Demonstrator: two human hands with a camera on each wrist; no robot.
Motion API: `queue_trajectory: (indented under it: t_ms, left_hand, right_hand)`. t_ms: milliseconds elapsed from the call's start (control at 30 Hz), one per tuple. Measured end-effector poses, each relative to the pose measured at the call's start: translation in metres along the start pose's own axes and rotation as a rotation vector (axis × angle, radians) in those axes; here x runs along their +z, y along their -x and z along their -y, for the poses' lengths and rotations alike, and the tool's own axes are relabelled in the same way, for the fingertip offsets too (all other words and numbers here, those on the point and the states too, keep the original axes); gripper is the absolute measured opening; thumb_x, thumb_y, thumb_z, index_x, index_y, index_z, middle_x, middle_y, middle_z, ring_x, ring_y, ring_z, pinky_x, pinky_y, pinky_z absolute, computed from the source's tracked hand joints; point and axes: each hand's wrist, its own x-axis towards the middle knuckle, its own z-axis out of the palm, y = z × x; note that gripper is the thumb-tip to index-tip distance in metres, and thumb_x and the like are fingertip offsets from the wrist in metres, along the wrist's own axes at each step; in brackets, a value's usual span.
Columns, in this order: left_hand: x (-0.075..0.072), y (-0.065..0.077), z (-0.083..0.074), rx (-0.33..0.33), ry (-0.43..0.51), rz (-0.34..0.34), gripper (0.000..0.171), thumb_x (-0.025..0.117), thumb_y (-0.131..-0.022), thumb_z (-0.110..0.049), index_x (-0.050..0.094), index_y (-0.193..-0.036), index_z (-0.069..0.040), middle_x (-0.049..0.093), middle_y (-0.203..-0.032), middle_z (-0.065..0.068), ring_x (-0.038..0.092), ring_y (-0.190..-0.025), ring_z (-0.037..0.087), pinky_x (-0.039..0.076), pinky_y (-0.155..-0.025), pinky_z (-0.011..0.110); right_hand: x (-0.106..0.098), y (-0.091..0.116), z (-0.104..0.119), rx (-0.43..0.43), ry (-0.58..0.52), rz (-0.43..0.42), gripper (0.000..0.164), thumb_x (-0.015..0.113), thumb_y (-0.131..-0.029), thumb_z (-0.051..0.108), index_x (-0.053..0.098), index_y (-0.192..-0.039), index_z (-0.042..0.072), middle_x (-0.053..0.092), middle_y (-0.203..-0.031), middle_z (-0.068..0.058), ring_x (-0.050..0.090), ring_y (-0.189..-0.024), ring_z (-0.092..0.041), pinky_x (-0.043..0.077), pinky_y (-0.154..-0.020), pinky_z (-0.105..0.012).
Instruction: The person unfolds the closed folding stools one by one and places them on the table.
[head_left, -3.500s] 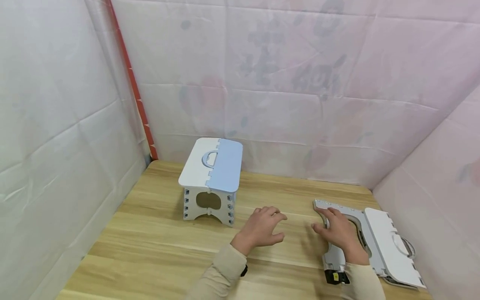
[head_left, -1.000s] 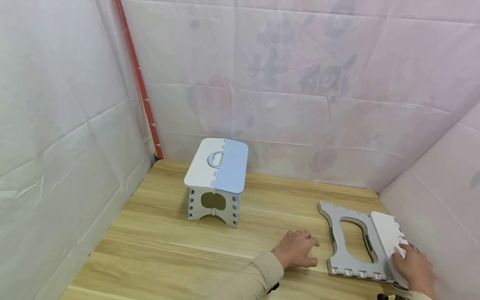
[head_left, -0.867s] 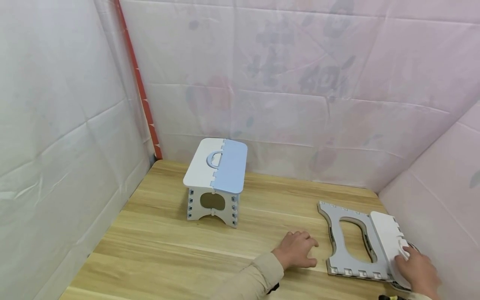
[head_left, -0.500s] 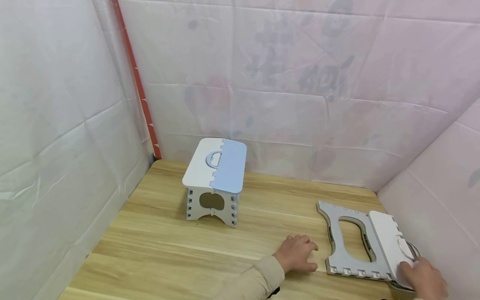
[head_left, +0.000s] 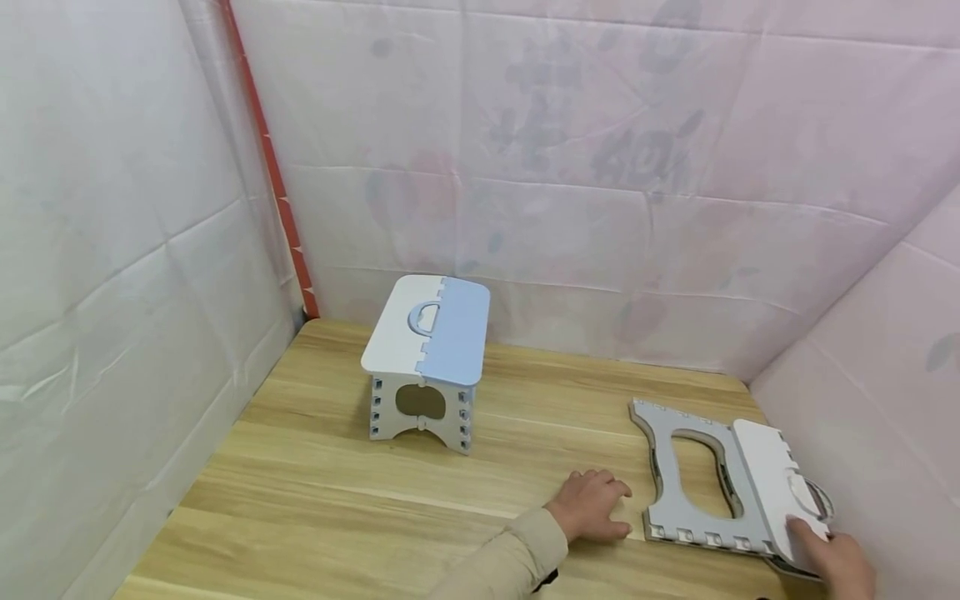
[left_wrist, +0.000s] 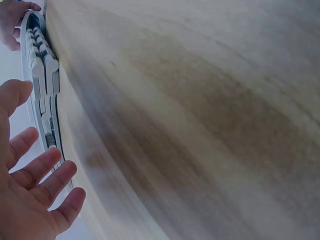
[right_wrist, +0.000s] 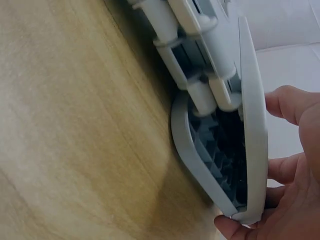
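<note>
A folded step stool [head_left: 761, 475] lies flat at the table's right side, its white seat panel and handle toward the right wall. My right hand [head_left: 843, 562] grips the near right end of that panel, thumb on top. In the right wrist view, the fingers [right_wrist: 282, 170] reach round the stool's outer edge, and a fingertip shows at its rounded corner. My left hand [head_left: 592, 504] hovers low over or rests on the table just left of the folded stool; I cannot tell which. Its fingers [left_wrist: 45, 170] are spread and loosely bent, holding nothing.
An unfolded step stool [head_left: 453, 333], white and light blue, stands upright at the back left of the wooden table [head_left: 315, 500]. White sheeting [head_left: 555, 167] walls in the back and both sides. A red strip [head_left: 270, 167] runs down the back left corner.
My right hand has moved from above the folded stool's legs, past its handle, to the near right end of the seat. The left hand has shifted right and nearer. Both stools stay put.
</note>
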Motion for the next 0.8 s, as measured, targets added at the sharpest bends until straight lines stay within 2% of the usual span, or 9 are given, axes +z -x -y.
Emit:
queue_trajectory:
  t_ms: [133,367,567,800]
  left_hand:
    - [0.001,-0.001,0.001,0.013,-0.003,-0.019,0.044,0.063,-0.079,-0.055,0.060,-0.118,-0.035,0.055,-0.105,-0.017,0.051,-0.092,0.001,0.036,-0.066,0.021]
    - [0.001,-0.004,0.001,0.031,0.000,-0.026,0.044,0.064,-0.079,-0.053,0.060,-0.118,-0.034,0.055,-0.105,-0.017,0.051,-0.092,0.001,0.037,-0.065,0.021]
    - [0.001,-0.005,0.003,0.043,0.015,-0.033,0.044,0.064,-0.079,-0.052,0.060,-0.118,-0.033,0.056,-0.106,-0.017,0.051,-0.092,0.001,0.037,-0.065,0.019]
    - [0.004,-0.005,0.007,0.048,0.033,-0.036,0.041,0.065,-0.080,-0.047,0.062,-0.117,-0.029,0.058,-0.104,-0.015,0.052,-0.088,0.001,0.037,-0.063,0.019]
  right_hand:
    - [0.002,0.001,0.004,-0.007,-0.015,-0.024,0.076,0.042,-0.090,0.045,0.041,-0.098,-0.031,0.048,-0.091,-0.045,0.051,-0.085,-0.055,0.045,-0.072,-0.052]
    - [0.007,0.001,0.003,-0.004,-0.051,-0.058,0.075,0.045,-0.090,0.044,0.041,-0.100,-0.030,0.048,-0.092,-0.044,0.051,-0.084,-0.053,0.044,-0.073,-0.053]
    - [0.015,0.001,0.006,0.029,-0.096,-0.056,0.080,0.044,-0.090,0.049,0.036,-0.110,-0.027,0.043,-0.104,-0.045,0.049,-0.090,-0.050,0.041,-0.079,-0.055]
    - [0.021,0.004,0.013,0.073,-0.189,-0.061,0.084,0.045,-0.089,0.051,0.027,-0.119,-0.025,0.035,-0.113,-0.044,0.040,-0.103,-0.055,0.034,-0.090,-0.059]
